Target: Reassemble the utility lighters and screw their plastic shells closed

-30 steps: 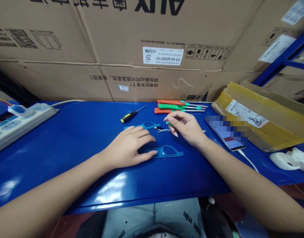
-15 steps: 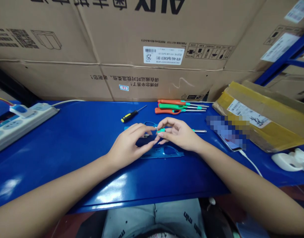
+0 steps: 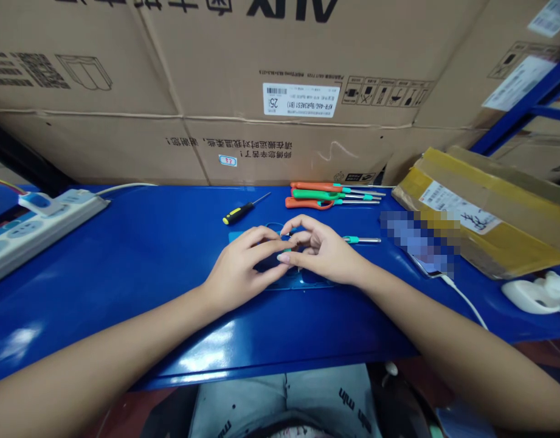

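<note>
My left hand and my right hand meet with their fingertips together over the blue table. A small green plastic part barely shows between them, held by my right thumb and fingers; my left fingers close in on the same spot, and what they grip is hidden. Beneath my hands lies a blue plastic lighter shell half, largely covered. Another blue shell piece peeks out behind my left hand. Beyond my right hand, a metal lighter tube with a green collar rests on the table.
A yellow-black screwdriver and several orange and green long lighters lie behind my hands. To the right are a phone on a cable and a taped carton. A power strip stands left; a large cardboard box backs the table.
My right hand has shifted slightly left, its fingertips now overlapping my left fingers. The green part, plainly visible before, is now mostly covered. More of the green collar shows beyond my right hand.
</note>
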`<state>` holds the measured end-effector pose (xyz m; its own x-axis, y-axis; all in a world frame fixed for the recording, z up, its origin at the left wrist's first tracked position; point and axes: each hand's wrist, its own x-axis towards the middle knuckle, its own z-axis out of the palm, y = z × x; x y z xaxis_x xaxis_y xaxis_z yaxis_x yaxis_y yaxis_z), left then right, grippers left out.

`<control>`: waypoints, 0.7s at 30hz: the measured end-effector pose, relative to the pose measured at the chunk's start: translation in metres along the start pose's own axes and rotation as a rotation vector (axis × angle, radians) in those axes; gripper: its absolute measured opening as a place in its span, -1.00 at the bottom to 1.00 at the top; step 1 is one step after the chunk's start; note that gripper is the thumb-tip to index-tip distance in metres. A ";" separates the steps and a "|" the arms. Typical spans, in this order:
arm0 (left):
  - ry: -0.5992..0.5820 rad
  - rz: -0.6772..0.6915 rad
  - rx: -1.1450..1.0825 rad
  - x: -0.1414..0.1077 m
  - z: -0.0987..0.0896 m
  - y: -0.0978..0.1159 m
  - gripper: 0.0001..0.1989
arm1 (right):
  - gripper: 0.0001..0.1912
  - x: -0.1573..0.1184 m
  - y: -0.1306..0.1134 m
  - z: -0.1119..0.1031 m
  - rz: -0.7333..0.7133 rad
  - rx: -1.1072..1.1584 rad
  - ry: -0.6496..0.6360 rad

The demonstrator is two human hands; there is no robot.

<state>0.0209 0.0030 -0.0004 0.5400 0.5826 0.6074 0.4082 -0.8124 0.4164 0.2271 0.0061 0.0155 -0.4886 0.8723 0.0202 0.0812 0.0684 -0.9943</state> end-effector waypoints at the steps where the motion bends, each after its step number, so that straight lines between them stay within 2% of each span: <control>1: 0.014 -0.003 -0.004 0.000 0.000 0.000 -0.79 | -0.58 0.000 0.000 0.000 -0.014 -0.020 0.004; 5: 0.060 -0.056 -0.057 0.001 -0.002 0.001 -0.79 | -0.73 0.000 0.001 -0.007 -0.144 -0.198 0.102; 7: 0.051 -0.113 -0.094 0.001 -0.003 0.001 -0.79 | -0.81 0.000 0.003 -0.017 -0.257 -0.448 0.204; 9: 0.025 -0.166 -0.130 0.001 -0.002 0.001 -0.79 | -0.87 0.000 0.006 -0.029 -0.356 -0.799 0.272; 11: 0.001 -0.226 -0.168 0.001 -0.001 0.002 -0.80 | -0.91 0.001 0.010 -0.040 -0.353 -0.992 0.269; 14: -0.023 -0.393 -0.287 0.002 0.001 0.003 -0.77 | -0.93 0.003 0.013 -0.050 -0.351 -1.000 0.248; 18: -0.053 -0.662 -0.572 0.004 0.001 0.004 -0.68 | -0.92 0.004 0.010 -0.044 -0.436 -0.781 0.189; 21: -0.036 -0.696 -0.639 0.005 0.001 0.005 -0.66 | -0.82 0.001 0.006 -0.033 -0.445 -0.631 0.085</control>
<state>0.0263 0.0018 0.0039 0.3534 0.9332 0.0656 0.1730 -0.1341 0.9757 0.2556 0.0235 0.0127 -0.5252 0.7303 0.4368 0.3848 0.6616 -0.6436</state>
